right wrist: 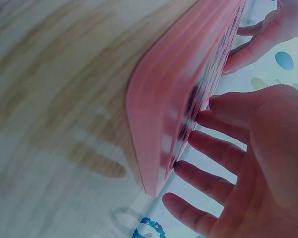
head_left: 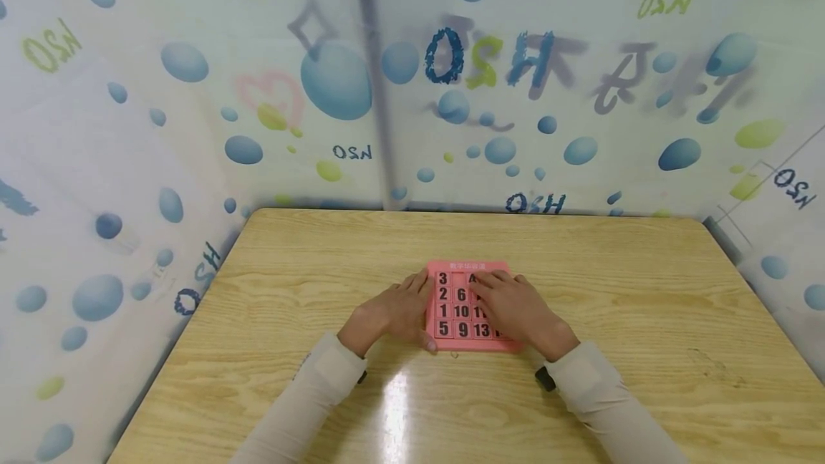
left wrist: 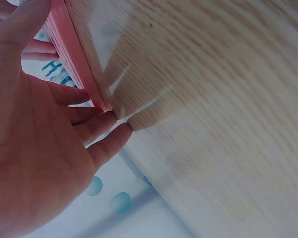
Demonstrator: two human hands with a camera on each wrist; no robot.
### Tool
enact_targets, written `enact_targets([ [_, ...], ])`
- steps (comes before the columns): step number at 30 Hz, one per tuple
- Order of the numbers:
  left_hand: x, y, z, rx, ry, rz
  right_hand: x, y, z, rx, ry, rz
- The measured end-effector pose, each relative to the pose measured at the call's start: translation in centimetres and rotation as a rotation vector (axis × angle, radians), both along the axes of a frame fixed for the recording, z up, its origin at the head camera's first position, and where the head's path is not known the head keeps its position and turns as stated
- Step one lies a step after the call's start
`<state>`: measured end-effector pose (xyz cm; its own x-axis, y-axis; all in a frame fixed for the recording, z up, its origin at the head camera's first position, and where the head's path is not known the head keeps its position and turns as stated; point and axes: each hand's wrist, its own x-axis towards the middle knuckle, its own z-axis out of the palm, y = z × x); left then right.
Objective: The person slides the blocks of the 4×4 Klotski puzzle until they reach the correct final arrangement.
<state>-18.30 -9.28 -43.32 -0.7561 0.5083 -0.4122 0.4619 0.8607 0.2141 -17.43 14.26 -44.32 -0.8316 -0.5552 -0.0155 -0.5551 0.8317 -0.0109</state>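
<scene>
Left side: pale sheet wall [head_left: 129, 163] printed with blue and green drops and backward "H2O" lettering. Back wall [head_left: 412, 134]: same print, grey upright strip [head_left: 377, 92] left of centre, larger mirrored lettering [head_left: 445, 56] farther right. Right wall [head_left: 773, 235] matches. Between them, a light wood-grain counter [head_left: 309, 256], far edge close to the back wall; bright glare [head_left: 394, 414] on the near part, faint dark marks [head_left: 715, 367] toward the right.

On the counter, left to right: left hand [head_left: 402, 310], loose and ungripped, fingertips against the puzzle's left edge, thumb by its near left corner. Pink number puzzle [head_left: 461, 303] lies flat near the middle, titled strip to the far side, digits upright for the person; so its top points at the back wall. Outline nearly square from the head view; long axis cannot be told. Vacant slot in the far row, between 3 and 4. Right hand [head_left: 515, 306], unclenched, lies over the right-hand tiles, fingertips at the far ones.
</scene>
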Motion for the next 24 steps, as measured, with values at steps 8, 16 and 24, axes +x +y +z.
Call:
enact_targets([
  [8,0.0,0.03,0.02,0.004,-0.004,0.005,0.01,0.44,-0.13,-0.013,0.029,0.0],
  [16,0.08,0.03,0.16,0.003,-0.004,0.006,-0.07,0.64,-0.1,-0.006,0.037,-0.005],
  [24,0.08,0.02,0.19,0.003,-0.004,0.004,-0.1,0.45,0.15,-0.015,0.039,-0.004],
])
